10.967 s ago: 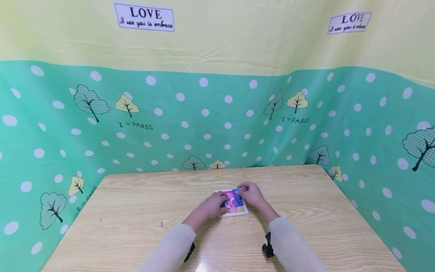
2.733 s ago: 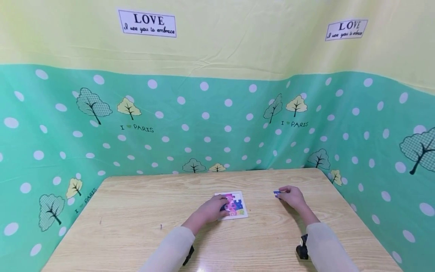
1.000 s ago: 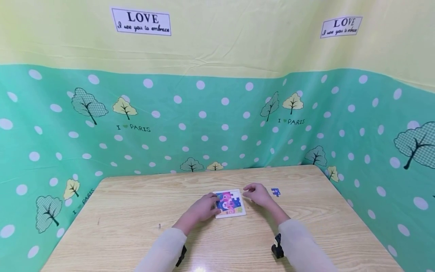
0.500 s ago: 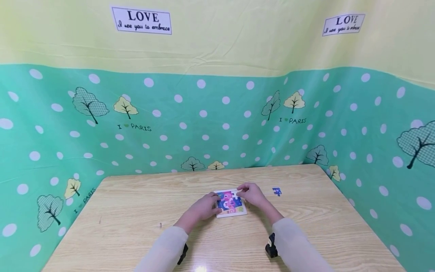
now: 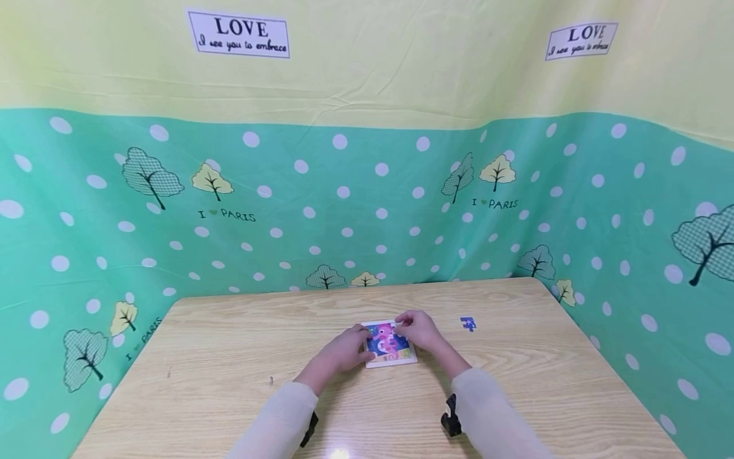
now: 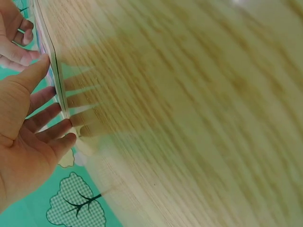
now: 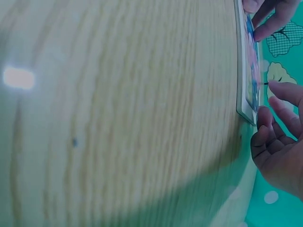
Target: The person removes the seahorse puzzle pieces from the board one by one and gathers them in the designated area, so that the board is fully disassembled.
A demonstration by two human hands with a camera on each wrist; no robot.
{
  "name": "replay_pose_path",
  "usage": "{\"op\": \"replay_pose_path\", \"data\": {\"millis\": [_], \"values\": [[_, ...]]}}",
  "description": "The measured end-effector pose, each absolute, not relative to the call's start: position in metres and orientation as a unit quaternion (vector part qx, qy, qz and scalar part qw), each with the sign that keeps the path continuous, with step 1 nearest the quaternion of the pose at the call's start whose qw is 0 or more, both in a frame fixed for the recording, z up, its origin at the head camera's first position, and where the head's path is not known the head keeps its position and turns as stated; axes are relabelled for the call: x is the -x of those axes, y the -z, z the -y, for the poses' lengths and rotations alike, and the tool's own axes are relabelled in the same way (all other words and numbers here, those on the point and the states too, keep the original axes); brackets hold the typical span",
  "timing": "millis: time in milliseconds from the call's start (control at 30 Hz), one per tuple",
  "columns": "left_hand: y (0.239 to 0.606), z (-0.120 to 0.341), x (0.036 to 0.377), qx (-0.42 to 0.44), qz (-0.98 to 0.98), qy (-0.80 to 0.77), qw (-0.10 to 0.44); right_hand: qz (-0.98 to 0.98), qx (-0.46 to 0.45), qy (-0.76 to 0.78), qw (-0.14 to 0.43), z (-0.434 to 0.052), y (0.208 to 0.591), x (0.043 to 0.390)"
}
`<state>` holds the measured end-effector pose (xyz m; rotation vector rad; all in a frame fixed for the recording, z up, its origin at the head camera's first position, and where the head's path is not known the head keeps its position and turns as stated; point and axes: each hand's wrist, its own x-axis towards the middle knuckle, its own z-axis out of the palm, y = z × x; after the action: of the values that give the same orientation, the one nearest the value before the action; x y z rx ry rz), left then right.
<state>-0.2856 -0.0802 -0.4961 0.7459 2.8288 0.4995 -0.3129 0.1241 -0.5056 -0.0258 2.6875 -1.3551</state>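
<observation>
A small square jigsaw puzzle [image 5: 387, 346] in a white frame lies flat on the table, showing a pink seahorse on blue. My left hand [image 5: 343, 350] rests at its left side; in the left wrist view the fingers [image 6: 47, 113] lie extended along the frame's edge, the thumb on top. Above the top right corner, my right hand [image 5: 424, 330] pinches a puzzle piece. Only a thin dark edge of that piece [image 7: 265, 83] shows at the fingertips in the right wrist view. A loose blue puzzle piece [image 5: 467, 324] lies to the right of the right hand.
The pale wooden table [image 5: 229, 363] carries a small dark mark [image 5: 271, 380] at the left. Behind and on both sides hangs a green and yellow curtain [image 5: 344, 210] printed with trees and dots. Black wrist cameras [image 5: 450, 417] sit under the sleeves.
My right hand moved left from beside the loose piece to the puzzle's top right corner, over the white gap seen there earlier. The left hand stays at the frame's left side.
</observation>
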Motion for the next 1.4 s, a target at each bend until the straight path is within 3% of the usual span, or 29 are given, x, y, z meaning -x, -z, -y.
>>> {"op": "replay_pose_path", "data": {"millis": [1400], "values": [[0.499,0.080,0.285,-0.246,-0.949,-0.180,0.083,-0.913,-0.004,0.405,0.047,-0.109,0.516,0.312]]}}
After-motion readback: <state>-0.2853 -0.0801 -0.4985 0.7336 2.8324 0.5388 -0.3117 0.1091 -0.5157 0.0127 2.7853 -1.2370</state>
